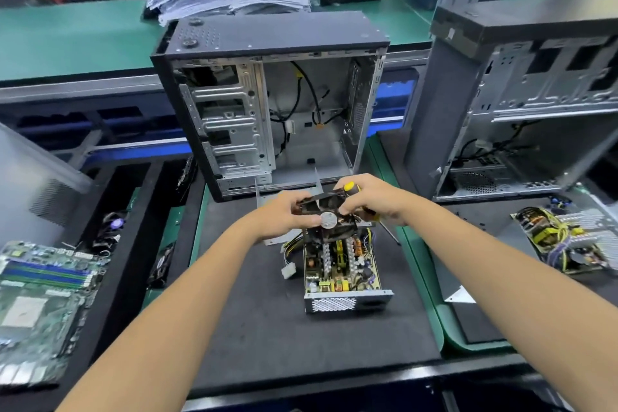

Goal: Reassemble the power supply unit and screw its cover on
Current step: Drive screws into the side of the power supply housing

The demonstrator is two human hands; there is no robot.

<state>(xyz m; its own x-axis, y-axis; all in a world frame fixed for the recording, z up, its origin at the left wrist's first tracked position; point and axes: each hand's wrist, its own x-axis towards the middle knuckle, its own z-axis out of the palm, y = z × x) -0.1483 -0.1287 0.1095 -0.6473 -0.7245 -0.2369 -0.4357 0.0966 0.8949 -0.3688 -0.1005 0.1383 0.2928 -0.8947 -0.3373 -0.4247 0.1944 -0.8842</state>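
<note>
A person's two bare arms reach forward over a dark mat on the worktop. Both hands hold a black cooling fan in the air, just above the far end of an opened power supply unit. The left hand has a closed grip on the fan's left edge, thumb lying across its face near the round hub sticker. The right hand grips the fan's right edge with its fingertips while its palm also curls round a yellow-and-black screwdriver, whose metal shaft pokes out below the hand toward the mat.

The power supply unit sits on the mat near the middle of the view, its circuit board, heatsinks and coils exposed, its perforated end wall facing the person. A bundle of cables with a white connector trails off its left side. A bare metal panel, probably the unit's cover, lies beneath and beyond the hands. Behind stands an empty computer case, with a second case to the right.

Risks, as a judgement: the right hand is doing two jobs, so the fan could slip and drop onto the exposed components. The screwdriver tip could scrape the board. The fan's lead, too small to make out here, could get pinched under the cover. No loose screws are visible.
</note>
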